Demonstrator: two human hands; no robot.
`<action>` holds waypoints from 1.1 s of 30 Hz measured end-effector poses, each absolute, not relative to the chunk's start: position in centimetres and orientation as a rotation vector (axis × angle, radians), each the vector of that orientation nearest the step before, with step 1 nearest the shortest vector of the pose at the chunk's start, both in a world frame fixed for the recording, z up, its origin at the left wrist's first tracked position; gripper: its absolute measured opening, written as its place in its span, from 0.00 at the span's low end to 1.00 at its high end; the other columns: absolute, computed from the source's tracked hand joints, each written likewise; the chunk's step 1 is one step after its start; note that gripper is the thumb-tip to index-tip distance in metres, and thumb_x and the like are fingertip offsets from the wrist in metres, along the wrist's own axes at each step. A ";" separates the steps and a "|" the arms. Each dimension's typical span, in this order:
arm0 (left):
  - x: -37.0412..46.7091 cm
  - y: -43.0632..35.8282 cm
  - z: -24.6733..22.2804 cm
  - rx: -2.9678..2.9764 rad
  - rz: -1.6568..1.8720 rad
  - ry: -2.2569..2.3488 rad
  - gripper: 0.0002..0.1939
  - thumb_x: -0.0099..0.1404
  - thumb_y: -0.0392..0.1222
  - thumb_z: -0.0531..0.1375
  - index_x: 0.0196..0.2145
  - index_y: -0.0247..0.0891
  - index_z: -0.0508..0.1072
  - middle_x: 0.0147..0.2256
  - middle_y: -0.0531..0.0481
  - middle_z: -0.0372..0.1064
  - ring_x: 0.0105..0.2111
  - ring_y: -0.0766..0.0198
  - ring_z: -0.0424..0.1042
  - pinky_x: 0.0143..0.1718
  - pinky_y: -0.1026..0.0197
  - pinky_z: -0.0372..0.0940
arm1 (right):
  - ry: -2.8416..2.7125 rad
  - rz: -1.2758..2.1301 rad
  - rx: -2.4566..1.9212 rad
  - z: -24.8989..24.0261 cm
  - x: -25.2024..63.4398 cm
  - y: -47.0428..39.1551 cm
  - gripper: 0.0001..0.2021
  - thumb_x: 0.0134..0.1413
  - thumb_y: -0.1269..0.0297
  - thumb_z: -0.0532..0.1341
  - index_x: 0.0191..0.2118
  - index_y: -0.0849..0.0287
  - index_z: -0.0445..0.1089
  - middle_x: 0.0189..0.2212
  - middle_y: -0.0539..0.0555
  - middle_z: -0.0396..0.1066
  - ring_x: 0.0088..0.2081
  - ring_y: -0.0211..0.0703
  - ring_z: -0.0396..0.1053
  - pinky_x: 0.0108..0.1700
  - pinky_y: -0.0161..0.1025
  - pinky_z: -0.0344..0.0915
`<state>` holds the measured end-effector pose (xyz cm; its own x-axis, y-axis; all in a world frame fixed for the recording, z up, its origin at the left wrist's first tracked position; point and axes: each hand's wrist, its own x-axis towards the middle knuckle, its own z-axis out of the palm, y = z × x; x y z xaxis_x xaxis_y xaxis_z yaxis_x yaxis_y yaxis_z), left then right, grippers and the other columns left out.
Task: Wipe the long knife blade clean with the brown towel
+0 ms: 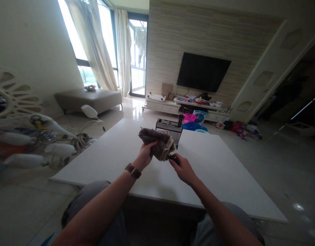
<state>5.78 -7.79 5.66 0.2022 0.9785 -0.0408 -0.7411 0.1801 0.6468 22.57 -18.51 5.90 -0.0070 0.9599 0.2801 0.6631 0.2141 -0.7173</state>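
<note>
My left hand point(146, 153) is closed around a thick, fuzzy grey-brown cloth point(157, 143), which is folded over the blade of a knife. In my right hand point(183, 168) is the knife's black handle point(174, 158); the blade is mostly hidden inside the cloth, with a thin tip showing past its far left end. Both hands are above the white table point(116, 150). Just behind the cloth stands a dark-framed knife block point(176, 136) with a black handle point(180, 119) sticking up from it.
A white lamp with several shades point(60, 149) lies at the left by the table. Beyond the table are a pink basket point(189, 118), blue items and a low TV cabinet point(162, 106) holding clutter. A grey bench point(96, 99) stands by the window. My knees are under the near edge.
</note>
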 end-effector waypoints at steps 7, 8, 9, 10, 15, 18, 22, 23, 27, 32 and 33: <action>1.0 -5.5 6.5 0.425 1.443 0.538 0.12 0.57 0.27 0.66 0.41 0.29 0.78 0.40 0.42 0.80 0.36 0.59 0.80 0.45 0.58 0.75 | -1.901 0.497 -1.586 5.9 22.9 -20.1 0.12 0.65 0.57 0.57 0.35 0.57 0.73 0.26 0.51 0.71 0.29 0.42 0.66 0.34 0.37 0.55; 0.2 -5.3 6.7 0.407 1.460 0.533 0.11 0.59 0.26 0.65 0.41 0.29 0.78 0.39 0.42 0.80 0.36 0.60 0.80 0.46 0.58 0.75 | -1.908 0.482 -1.596 6.0 23.0 -20.4 0.12 0.65 0.57 0.57 0.35 0.57 0.72 0.27 0.51 0.71 0.29 0.42 0.66 0.34 0.37 0.55; -0.6 -5.1 6.9 0.389 1.478 0.525 0.11 0.60 0.27 0.63 0.41 0.29 0.78 0.38 0.43 0.80 0.35 0.61 0.80 0.45 0.59 0.75 | -1.909 0.467 -1.607 6.0 23.2 -20.7 0.11 0.65 0.58 0.58 0.35 0.57 0.72 0.27 0.51 0.71 0.29 0.42 0.66 0.34 0.37 0.55; -1.4 -5.0 7.0 0.367 1.494 0.518 0.10 0.62 0.28 0.62 0.41 0.30 0.78 0.38 0.44 0.81 0.35 0.62 0.80 0.45 0.59 0.75 | -1.905 0.457 -1.612 6.0 23.6 -20.9 0.10 0.64 0.58 0.58 0.34 0.57 0.72 0.27 0.51 0.71 0.29 0.42 0.65 0.34 0.37 0.55; -4.4 -5.8 7.1 0.257 1.525 0.489 0.12 0.61 0.28 0.58 0.40 0.32 0.79 0.35 0.46 0.81 0.34 0.61 0.80 0.41 0.60 0.75 | -1.706 0.573 -1.579 5.2 25.8 -22.2 0.09 0.61 0.57 0.61 0.35 0.57 0.70 0.24 0.48 0.67 0.24 0.39 0.64 0.29 0.36 0.59; -4.6 -7.7 5.9 0.275 1.445 0.457 0.17 0.55 0.26 0.58 0.41 0.32 0.79 0.37 0.44 0.81 0.37 0.56 0.80 0.42 0.56 0.75 | -1.479 0.756 -1.494 4.2 25.7 -22.9 0.12 0.61 0.52 0.61 0.36 0.57 0.67 0.23 0.46 0.66 0.20 0.36 0.63 0.23 0.34 0.59; -3.0 -10.9 3.6 0.300 1.269 0.431 0.16 0.52 0.29 0.60 0.39 0.31 0.80 0.39 0.40 0.81 0.38 0.51 0.79 0.44 0.52 0.74 | -1.258 0.978 -1.390 3.0 23.4 -23.8 0.17 0.59 0.47 0.63 0.38 0.55 0.62 0.20 0.42 0.64 0.14 0.30 0.53 0.15 0.30 0.49; -2.5 -11.6 3.1 0.295 1.229 0.439 0.15 0.52 0.29 0.60 0.37 0.32 0.81 0.38 0.41 0.81 0.38 0.51 0.79 0.44 0.52 0.74 | -1.204 1.031 -1.371 2.7 22.7 -23.9 0.17 0.58 0.46 0.63 0.38 0.55 0.62 0.18 0.41 0.62 0.13 0.30 0.51 0.14 0.29 0.47; -0.7 -13.9 1.4 0.356 1.055 0.428 0.11 0.53 0.31 0.64 0.36 0.31 0.81 0.39 0.41 0.81 0.39 0.51 0.79 0.48 0.52 0.72 | -1.090 1.168 -1.303 1.5 20.3 -24.3 0.18 0.57 0.47 0.64 0.36 0.54 0.60 0.14 0.37 0.54 0.13 0.29 0.44 0.13 0.28 0.42; 0.9 -16.0 0.4 0.535 0.972 0.434 0.18 0.50 0.32 0.72 0.41 0.34 0.81 0.41 0.42 0.80 0.44 0.49 0.78 0.54 0.50 0.68 | -1.135 1.265 -1.315 -0.3 19.1 -24.5 0.16 0.54 0.51 0.66 0.37 0.55 0.61 0.15 0.38 0.55 0.15 0.29 0.45 0.16 0.29 0.44; 1.2 -16.3 0.3 0.578 0.972 0.444 0.21 0.48 0.32 0.73 0.42 0.34 0.81 0.42 0.41 0.80 0.46 0.48 0.77 0.55 0.49 0.67 | -1.166 1.240 -1.318 -0.6 18.9 -24.5 0.15 0.53 0.53 0.66 0.37 0.56 0.63 0.16 0.40 0.58 0.16 0.30 0.48 0.17 0.30 0.46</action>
